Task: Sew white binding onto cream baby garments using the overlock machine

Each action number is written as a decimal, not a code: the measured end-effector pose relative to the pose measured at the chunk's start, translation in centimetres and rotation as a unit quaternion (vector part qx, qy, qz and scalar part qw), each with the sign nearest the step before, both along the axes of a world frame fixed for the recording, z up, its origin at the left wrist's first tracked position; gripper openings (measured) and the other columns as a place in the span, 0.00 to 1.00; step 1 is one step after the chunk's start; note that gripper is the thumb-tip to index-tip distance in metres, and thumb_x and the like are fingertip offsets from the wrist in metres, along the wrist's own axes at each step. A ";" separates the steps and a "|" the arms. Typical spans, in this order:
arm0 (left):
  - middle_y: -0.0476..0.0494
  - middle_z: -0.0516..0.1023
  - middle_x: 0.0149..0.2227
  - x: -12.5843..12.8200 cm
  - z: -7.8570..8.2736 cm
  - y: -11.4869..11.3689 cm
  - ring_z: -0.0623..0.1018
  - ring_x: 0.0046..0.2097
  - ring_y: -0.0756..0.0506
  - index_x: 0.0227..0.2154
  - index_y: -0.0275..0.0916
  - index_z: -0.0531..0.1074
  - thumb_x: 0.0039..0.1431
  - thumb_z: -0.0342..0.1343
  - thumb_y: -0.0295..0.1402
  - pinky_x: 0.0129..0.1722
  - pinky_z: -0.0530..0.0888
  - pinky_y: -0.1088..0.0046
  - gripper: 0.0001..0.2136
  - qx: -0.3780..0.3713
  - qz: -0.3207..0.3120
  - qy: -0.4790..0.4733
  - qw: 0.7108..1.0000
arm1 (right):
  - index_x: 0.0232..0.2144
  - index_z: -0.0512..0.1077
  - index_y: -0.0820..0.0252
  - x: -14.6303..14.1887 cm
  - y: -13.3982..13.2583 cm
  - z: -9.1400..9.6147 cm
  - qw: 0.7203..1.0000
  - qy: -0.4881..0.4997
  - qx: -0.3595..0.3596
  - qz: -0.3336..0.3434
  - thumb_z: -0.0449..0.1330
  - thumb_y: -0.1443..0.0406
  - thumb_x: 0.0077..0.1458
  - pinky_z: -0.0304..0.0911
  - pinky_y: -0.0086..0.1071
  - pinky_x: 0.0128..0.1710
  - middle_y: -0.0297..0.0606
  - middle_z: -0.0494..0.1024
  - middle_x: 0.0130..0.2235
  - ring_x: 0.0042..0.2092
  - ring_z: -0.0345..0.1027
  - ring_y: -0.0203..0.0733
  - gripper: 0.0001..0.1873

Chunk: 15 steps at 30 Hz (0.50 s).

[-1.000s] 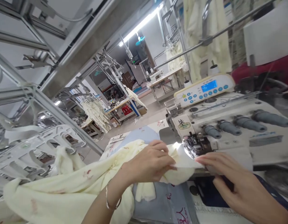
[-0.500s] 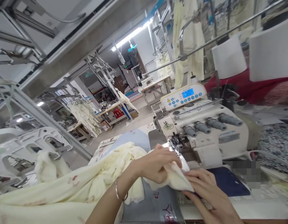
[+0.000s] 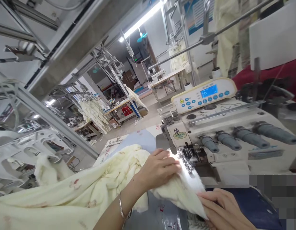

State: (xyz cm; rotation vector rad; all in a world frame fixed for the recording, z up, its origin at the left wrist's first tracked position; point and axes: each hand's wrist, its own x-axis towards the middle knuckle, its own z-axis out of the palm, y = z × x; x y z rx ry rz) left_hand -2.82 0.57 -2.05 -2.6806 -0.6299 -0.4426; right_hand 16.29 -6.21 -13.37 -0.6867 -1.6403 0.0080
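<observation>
Cream fleece fabric [image 3: 109, 179] with small reddish prints is bunched across the left and runs up to the overlock sewing machine [image 3: 229, 127]. Its edge lies by the lit presser foot [image 3: 187, 161]. Close to the foot, my left hand [image 3: 159, 167], with a silver bracelet at the wrist, grips the fabric from above; its thumb is hidden. Lower right, my right hand [image 3: 224, 207] pinches the fabric's edge between thumb and fingers, in front of the machine. The stitching point itself is partly hidden.
A control panel [image 3: 205, 94] with a blue display tops the machine. White thread cones [image 3: 274, 38] stand at upper right. A metal beam [image 3: 66, 44] slants overhead. Beyond are another work table [image 3: 169, 76] and hanging cream garments [image 3: 94, 113]. A dark blue pad [image 3: 253, 204] lies right of my right hand.
The view has shifted closer to the machine. My hands are farther apart: the left lies flatter beside the foot, the right is lower and farther right, with the fabric edge stretched between them.
</observation>
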 end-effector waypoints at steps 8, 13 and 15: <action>0.50 0.79 0.35 -0.8 0.4 2.0 0.70 0.47 0.45 0.38 0.40 0.71 0.66 0.48 0.27 0.47 0.60 0.66 0.07 0.019 0.025 -0.003 1.000 | 0.47 0.73 0.58 0.0 2.6 1.2 0.999 -0.018 0.013 0.037 0.55 0.69 0.57 0.71 0.33 0.41 0.42 0.77 0.41 0.44 0.71 0.42 0.16; 0.49 0.73 0.24 1.1 3.0 -2.4 0.69 0.34 0.46 0.23 0.40 0.66 0.62 0.48 0.34 0.43 0.63 0.62 0.12 -0.148 0.000 -0.011 0.989 | 0.48 0.70 0.62 0.8 2.3 2.5 0.996 -0.065 0.030 0.044 0.54 0.71 0.56 0.68 0.30 0.45 0.42 0.75 0.45 0.49 0.67 0.41 0.17; 0.49 0.72 0.24 2.0 3.4 -5.1 0.69 0.33 0.46 0.24 0.42 0.66 0.59 0.49 0.34 0.44 0.64 0.61 0.09 -0.200 -0.021 0.008 0.980 | 0.45 0.70 0.61 1.3 1.6 3.0 0.992 -0.103 0.012 0.067 0.52 0.68 0.57 0.67 0.33 0.48 0.41 0.75 0.43 0.49 0.68 0.42 0.14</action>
